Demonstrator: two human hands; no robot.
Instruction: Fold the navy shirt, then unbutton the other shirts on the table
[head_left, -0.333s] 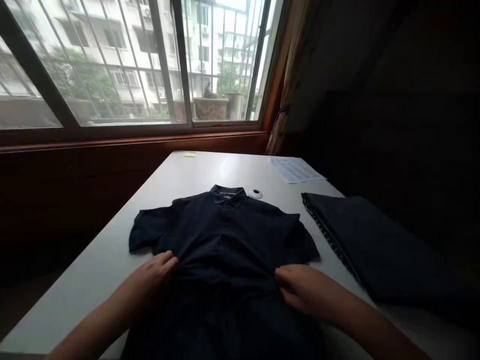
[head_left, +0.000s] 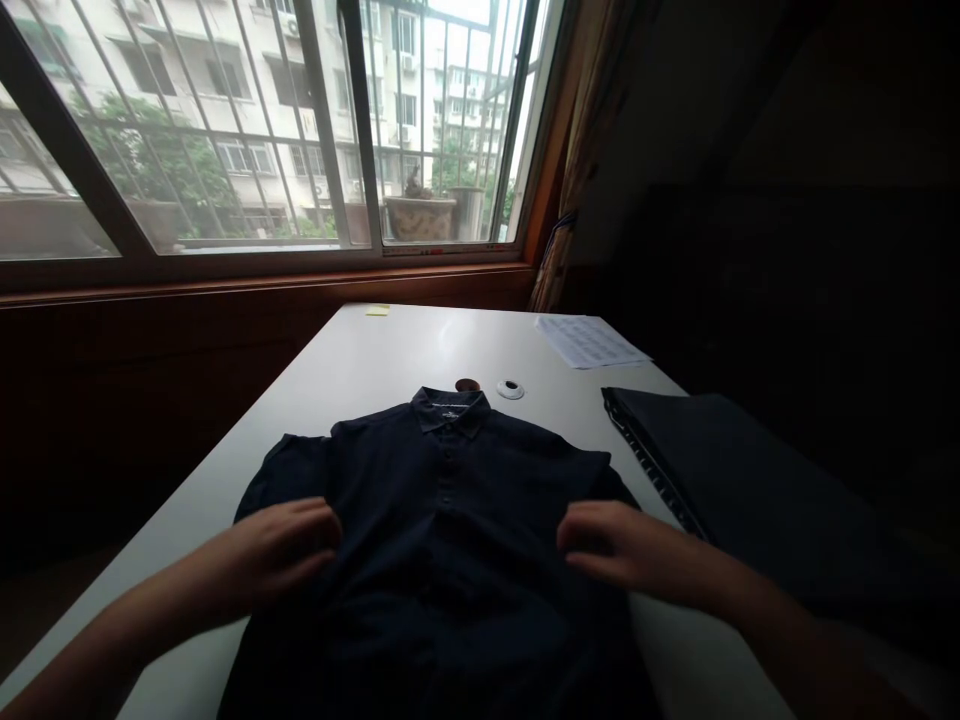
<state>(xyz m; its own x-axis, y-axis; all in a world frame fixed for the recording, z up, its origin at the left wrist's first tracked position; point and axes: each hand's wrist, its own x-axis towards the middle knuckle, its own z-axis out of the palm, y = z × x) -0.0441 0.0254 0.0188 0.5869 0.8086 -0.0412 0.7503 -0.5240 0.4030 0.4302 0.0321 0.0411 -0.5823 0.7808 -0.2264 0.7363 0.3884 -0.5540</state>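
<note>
A dark navy polo shirt point(head_left: 450, 530) lies front up on a white table point(head_left: 405, 345), collar towards the window. My left hand point(head_left: 274, 552) rests on the shirt's left side just below the sleeve, fingers curled inward against the cloth. My right hand point(head_left: 626, 550) lies on the shirt's right side below the other sleeve, fingers bent and close together on the fabric. Whether either hand pinches the cloth is not clear.
A dark folded garment or flat case point(head_left: 750, 500) lies on the table's right side. A printed sheet of paper point(head_left: 589, 340) sits at the far right, a small white ring point(head_left: 511, 389) and a small brown disc point(head_left: 467, 385) beyond the collar, a yellow note point(head_left: 377, 311) at the far edge. A barred window point(head_left: 262, 120) is behind.
The shirt has slid towards me and lies smoother, uncovering the brown disc behind the collar. Both hands have moved slightly outward and up, to just under the sleeves.
</note>
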